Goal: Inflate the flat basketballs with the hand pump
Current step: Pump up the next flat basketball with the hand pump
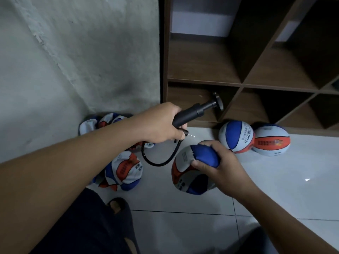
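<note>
The hand pump (192, 111) gripped in the left hand (161, 123) looks like matt black plastic, its hose (161, 160) a smooth, faintly shiny rubber, with a thin metal needle (191, 136) at the tip. The flat basketball (190, 169) in the right hand (218, 164) has a soft, wrinkled, matt skin. Under both hands the floor (275, 180) is glossy pale tile. Beyond the hands, the shelf (238, 85) is matt brown wood-grain; the wall (73, 52) past the left hand is rough plaster.

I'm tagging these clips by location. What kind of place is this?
Probably a sports-equipment storeroom: bare wooden cubby shelves against a rough plaster wall, a tiled floor, and flat balls heaped in the corner.
</note>
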`<state>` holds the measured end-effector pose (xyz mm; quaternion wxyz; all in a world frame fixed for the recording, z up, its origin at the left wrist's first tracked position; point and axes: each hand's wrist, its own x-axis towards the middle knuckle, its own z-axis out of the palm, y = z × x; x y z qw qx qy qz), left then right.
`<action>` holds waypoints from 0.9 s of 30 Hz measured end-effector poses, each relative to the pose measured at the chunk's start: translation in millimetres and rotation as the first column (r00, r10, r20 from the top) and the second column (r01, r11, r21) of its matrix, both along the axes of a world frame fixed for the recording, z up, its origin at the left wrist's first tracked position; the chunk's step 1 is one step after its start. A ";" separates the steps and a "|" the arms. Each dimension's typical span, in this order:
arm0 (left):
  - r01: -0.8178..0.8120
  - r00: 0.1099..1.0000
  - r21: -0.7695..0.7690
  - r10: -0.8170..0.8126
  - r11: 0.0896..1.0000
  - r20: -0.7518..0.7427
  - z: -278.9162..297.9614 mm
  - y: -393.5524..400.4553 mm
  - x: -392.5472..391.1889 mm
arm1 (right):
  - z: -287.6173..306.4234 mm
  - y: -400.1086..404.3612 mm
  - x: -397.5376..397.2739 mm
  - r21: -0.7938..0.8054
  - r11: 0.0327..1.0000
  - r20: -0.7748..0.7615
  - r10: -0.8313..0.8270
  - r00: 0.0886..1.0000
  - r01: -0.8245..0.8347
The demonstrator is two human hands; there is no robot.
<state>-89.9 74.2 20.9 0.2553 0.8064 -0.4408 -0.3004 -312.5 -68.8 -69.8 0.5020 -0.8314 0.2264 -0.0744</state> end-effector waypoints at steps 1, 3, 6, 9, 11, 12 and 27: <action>-0.004 1.000 -0.020 0.004 1.000 -0.002 0.5 -0.4 -3.0 | 0.7 0.2 -1.0 0.005 1.000 0.009 -0.027 1.000 0.026; 0.000 1.000 -0.053 0.000 0.999 -0.002 1.5 -0.5 -7.2 | 1.3 -0.8 -3.6 -0.009 0.996 0.041 -0.091 0.995 0.092; 0.018 1.000 -0.067 -0.019 0.998 -0.015 2.1 0.5 -9.5 | 1.9 -1.5 -5.6 -0.042 0.988 0.069 -0.143 0.987 0.146; 0.035 0.999 -0.073 -0.037 0.997 -0.028 2.3 1.4 -9.4 | 3.2 -4.1 -4.2 -0.064 0.983 0.083 -0.168 0.982 0.173; 0.051 0.998 -0.073 -0.053 0.996 -0.020 2.0 1.1 -9.7 | 5.0 -5.2 -1.9 -0.071 0.982 0.102 -0.166 0.981 0.174; 0.056 0.998 -0.074 -0.058 0.996 -0.019 1.6 1.0 -10.0 | 5.3 -5.6 -0.8 -0.071 0.982 0.111 -0.164 0.980 0.173; 0.067 0.998 -0.063 -0.068 0.996 -0.012 -4.8 -4.2 -7.0 | -0.7 -9.9 9.8 -0.159 0.972 0.124 -0.153 0.981 0.171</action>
